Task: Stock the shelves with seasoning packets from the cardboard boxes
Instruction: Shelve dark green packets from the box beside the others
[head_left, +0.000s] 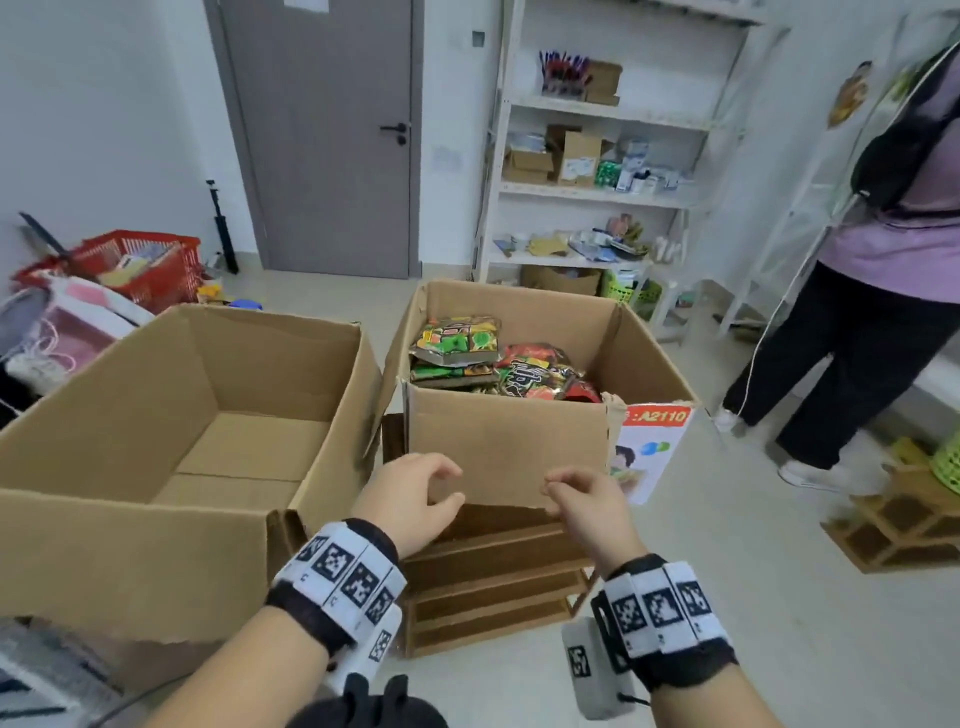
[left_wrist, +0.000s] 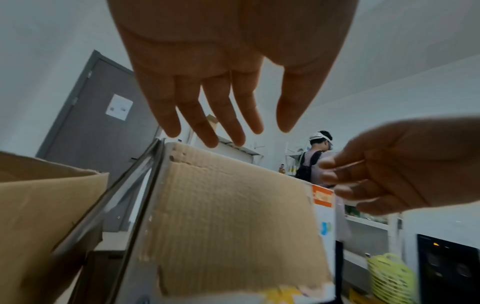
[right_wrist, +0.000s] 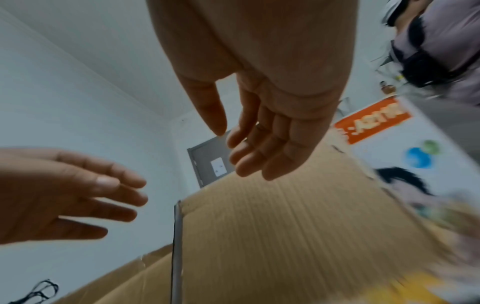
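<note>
A cardboard box (head_left: 506, 447) stands in front of me with colourful seasoning packets (head_left: 488, 358) piled inside. A second, larger cardboard box (head_left: 156, 545) at the left has nothing in it. Both my hands hover in front of the near wall of the packet box, holding nothing. My left hand (head_left: 415, 493) has loosely curved fingers (left_wrist: 207, 123). My right hand (head_left: 582, 493) also hangs relaxed, its fingers (right_wrist: 259, 156) slightly bent. A low brown wooden rack (head_left: 493, 587) sits below my hands under the box.
White shelving (head_left: 597, 192) with small boxes and goods stands at the back by a grey door (head_left: 332, 135). A person in a purple shirt (head_left: 893, 249) stands at the right. A red basket (head_left: 140, 265) sits at the left, a cardboard honeycomb stand (head_left: 898, 525) at the right.
</note>
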